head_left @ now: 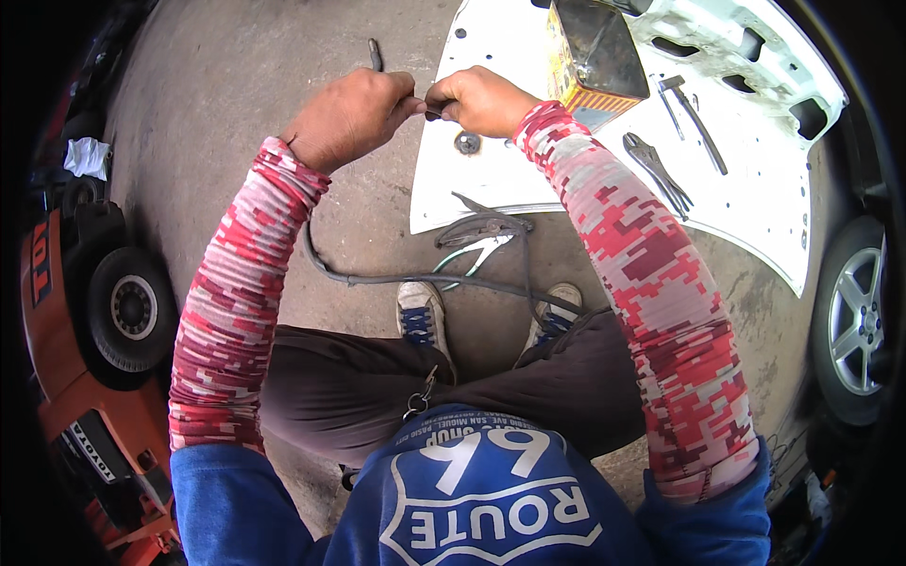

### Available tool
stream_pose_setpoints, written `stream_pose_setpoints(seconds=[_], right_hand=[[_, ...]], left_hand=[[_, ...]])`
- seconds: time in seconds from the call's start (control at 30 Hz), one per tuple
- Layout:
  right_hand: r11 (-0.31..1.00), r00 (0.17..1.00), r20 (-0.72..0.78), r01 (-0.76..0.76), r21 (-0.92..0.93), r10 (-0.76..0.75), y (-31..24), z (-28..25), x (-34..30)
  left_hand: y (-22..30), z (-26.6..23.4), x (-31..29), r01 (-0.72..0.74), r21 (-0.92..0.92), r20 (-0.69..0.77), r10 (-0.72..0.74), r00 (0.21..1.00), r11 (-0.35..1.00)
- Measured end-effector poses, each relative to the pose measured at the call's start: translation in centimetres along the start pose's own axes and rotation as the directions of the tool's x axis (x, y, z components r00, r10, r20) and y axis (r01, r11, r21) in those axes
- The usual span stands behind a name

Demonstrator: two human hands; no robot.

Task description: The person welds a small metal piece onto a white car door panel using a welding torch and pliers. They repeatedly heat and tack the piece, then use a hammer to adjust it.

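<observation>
Out in front of me, my left hand (357, 115) is closed around a thick black cable (376, 57). The cable's metal-tipped end sticks out beyond the fingers, and its length hangs below the wrist and curves across the floor near my shoes. My right hand (483, 102) is closed beside it, thumb and fingers pinching a small dark piece (433, 112). The fingertips of both hands nearly meet there. What that piece is, and whether it joins the cable, is hidden by the fingers.
A white car panel (510, 179) lies at the right, bearing a yellow box (599, 57), locking pliers (656, 174) and a hammer (675, 99). Green-handled pliers (477, 255) and dark strips (486, 226) lie before my shoes. An orange vehicle (66, 311) stands left, a wheel (852, 321) right.
</observation>
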State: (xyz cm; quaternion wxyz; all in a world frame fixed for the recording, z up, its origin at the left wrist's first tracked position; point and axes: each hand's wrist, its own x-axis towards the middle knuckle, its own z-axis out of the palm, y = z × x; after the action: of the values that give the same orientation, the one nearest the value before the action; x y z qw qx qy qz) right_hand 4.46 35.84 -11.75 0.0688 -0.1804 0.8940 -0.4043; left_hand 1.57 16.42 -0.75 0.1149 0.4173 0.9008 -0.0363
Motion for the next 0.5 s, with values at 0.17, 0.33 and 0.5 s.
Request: stream_pose_setpoints(seconds=[0.17, 0.33, 0.5], right_hand=[[0.984, 0.995, -0.018, -0.101, -0.146, 0.099, 1.4, 1.0, -2.0], [0.987, 0.995, -0.034, -0.098, -0.126, 0.094, 2.7, 2.3, -1.8], [0.979, 0.992, 0.004, -0.126, -0.160, 0.128, 3.2, 3.0, -1.2]], left_hand=[[1.1, 4.5, 0.6, -0.071, -0.028, -0.133, 0.067, 0.989, 0.997], [1.8, 7.8, 1.7, -0.058, 0.077, -0.166, 0.070, 0.984, 0.995], [1.4, 8.4, 2.2, -0.134, 0.072, -0.196, 0.146, 0.970, 0.988]])
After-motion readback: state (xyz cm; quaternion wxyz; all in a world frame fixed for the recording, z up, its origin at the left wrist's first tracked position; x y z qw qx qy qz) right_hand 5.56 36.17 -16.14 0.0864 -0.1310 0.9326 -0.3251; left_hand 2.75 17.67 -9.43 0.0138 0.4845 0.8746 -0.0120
